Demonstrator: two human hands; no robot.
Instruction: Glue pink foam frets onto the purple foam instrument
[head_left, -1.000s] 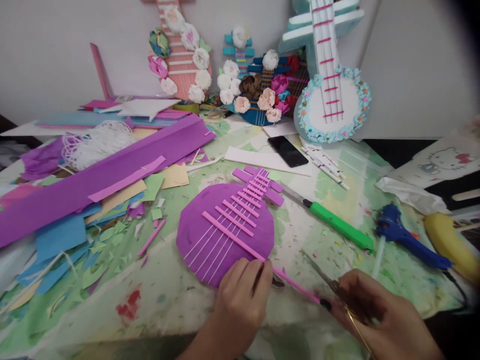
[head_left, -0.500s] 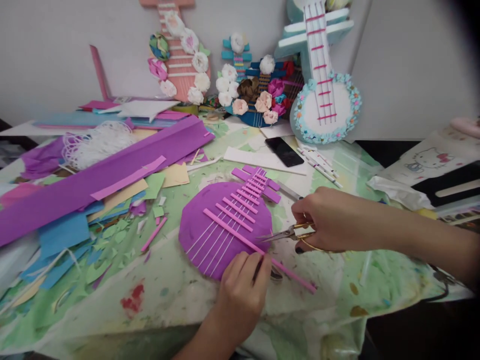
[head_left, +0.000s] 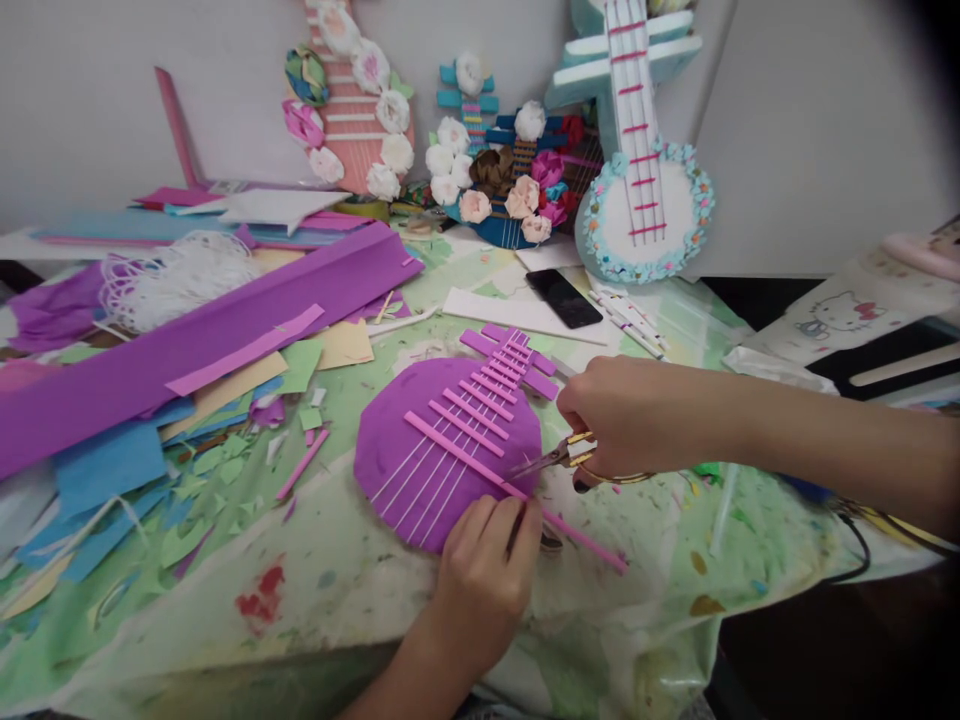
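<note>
A purple paper guitar [head_left: 442, 450] with pink cross strips and white strings lies flat on the green table cover. A long pink strip [head_left: 525, 495] runs across its body and sticks out past its right edge. My left hand [head_left: 484, 575] pinches that strip at the guitar's lower right edge, fingers closed. My right hand [head_left: 630, 415] comes in from the right and is closed on small gold-handled scissors [head_left: 555, 460]. Their blades point left, with the tips just above the strip at the guitar's edge.
Purple foam sheets [head_left: 187, 340] and paper scraps [head_left: 135, 480] cover the left side. A black phone [head_left: 564, 298] and white sticks [head_left: 630, 320] lie behind the guitar. Finished flowered guitars [head_left: 645, 200] lean on the back wall. A printed bag [head_left: 840, 320] lies at the right.
My right hand lifted the scissors from the near right edge and swung them left to the pink strip, closing in further over the last half second. The left hand kept its pinch.
</note>
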